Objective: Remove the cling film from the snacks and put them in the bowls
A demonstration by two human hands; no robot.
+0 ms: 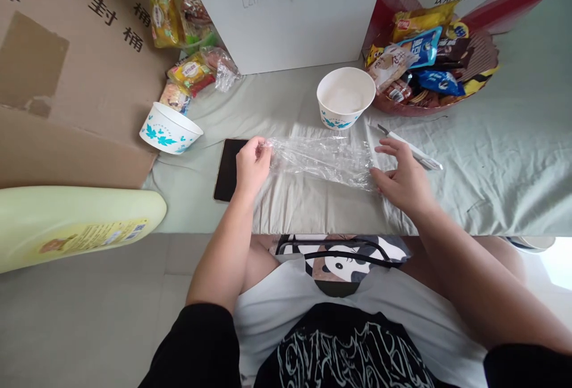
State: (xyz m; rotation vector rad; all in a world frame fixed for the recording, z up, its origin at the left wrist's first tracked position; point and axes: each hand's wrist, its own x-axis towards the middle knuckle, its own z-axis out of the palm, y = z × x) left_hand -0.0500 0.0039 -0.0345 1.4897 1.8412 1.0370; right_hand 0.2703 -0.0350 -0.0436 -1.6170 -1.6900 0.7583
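A sheet of clear plastic film (319,158), crinkled and see-through, stretches between my two hands just above the cloth. My left hand (254,164) pinches its left end, fingers closed. At the other end, my right hand (400,173) has thumb and fingers apart, with the thumb touching or very near the film's edge. Partly under my left hand lies a dark phone (230,170). Behind the film stands a white paper bowl (344,99) with blue leaf prints. A white-handled knife (413,149) rests just beyond my right hand.
Another paper bowl (170,129) leans tilted at the left, near packaged snacks (192,72) and a cardboard box (80,78). A round basket (429,108) of snacks sits at the back right. A white box (295,24) stands behind. A pale yellow bottle (80,215) lies front left.
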